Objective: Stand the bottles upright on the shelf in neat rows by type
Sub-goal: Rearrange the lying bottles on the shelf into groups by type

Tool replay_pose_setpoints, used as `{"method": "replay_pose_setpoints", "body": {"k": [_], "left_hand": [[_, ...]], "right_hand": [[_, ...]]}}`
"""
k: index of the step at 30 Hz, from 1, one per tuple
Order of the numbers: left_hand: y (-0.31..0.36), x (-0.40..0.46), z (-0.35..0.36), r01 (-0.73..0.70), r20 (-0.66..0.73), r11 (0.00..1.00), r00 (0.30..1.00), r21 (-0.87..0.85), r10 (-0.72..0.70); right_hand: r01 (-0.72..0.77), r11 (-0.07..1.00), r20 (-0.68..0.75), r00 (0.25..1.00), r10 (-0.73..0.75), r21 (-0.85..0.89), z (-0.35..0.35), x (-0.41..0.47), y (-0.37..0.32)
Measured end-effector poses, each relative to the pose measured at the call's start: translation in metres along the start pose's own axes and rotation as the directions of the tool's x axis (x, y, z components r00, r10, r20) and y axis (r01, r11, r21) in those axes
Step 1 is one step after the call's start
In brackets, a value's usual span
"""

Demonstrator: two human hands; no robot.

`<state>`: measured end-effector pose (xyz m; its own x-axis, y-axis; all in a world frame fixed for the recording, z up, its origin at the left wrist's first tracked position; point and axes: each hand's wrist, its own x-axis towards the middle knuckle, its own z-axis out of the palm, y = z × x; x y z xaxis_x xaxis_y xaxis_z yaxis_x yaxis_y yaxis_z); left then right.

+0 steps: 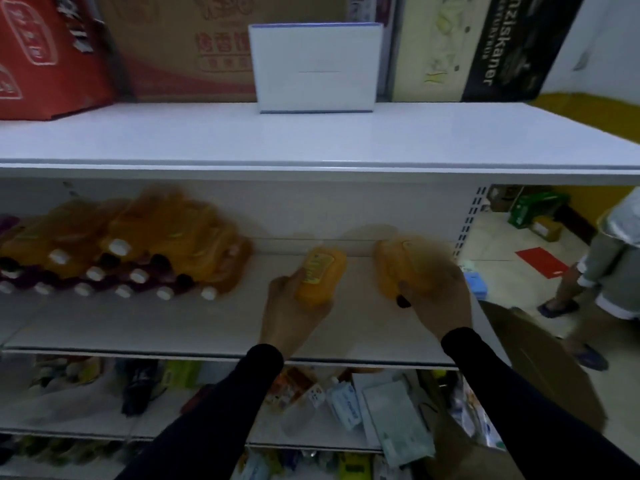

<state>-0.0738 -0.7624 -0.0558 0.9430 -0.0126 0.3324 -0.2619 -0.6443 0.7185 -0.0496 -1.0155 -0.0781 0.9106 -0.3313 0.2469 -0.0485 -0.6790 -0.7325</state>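
On the white middle shelf, my left hand grips an orange juice bottle with a yellow label. My right hand holds a second orange bottle, blurred by motion, with its dark cap near my thumb. At the shelf's left stand rows of orange bottles with white caps and dark purple bottles in front of them. Both my hands are to the right of those rows.
The top shelf carries a white box, a red carton and cardboard boxes. Lower shelves hold mixed packets. A cardboard box sits at my right. A person stands on the floor to the right.
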Motion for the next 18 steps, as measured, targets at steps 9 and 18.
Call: {"method": "replay_pose_setpoints", "body": {"k": [9, 18], "left_hand": [[-0.003, 0.024, 0.093, 0.228, 0.32, 0.964, 0.911, 0.135, -0.26], [-0.014, 0.054, 0.106, 0.167, 0.383, 0.985, 0.913, -0.039, -0.14]], "right_hand": [[0.083, 0.986, 0.121, 0.991, -0.065, -0.147, 0.006, 0.021, 0.016], [0.169, 0.981, 0.215, 0.966, -0.146, -0.098, 0.013, 0.041, 0.014]]}}
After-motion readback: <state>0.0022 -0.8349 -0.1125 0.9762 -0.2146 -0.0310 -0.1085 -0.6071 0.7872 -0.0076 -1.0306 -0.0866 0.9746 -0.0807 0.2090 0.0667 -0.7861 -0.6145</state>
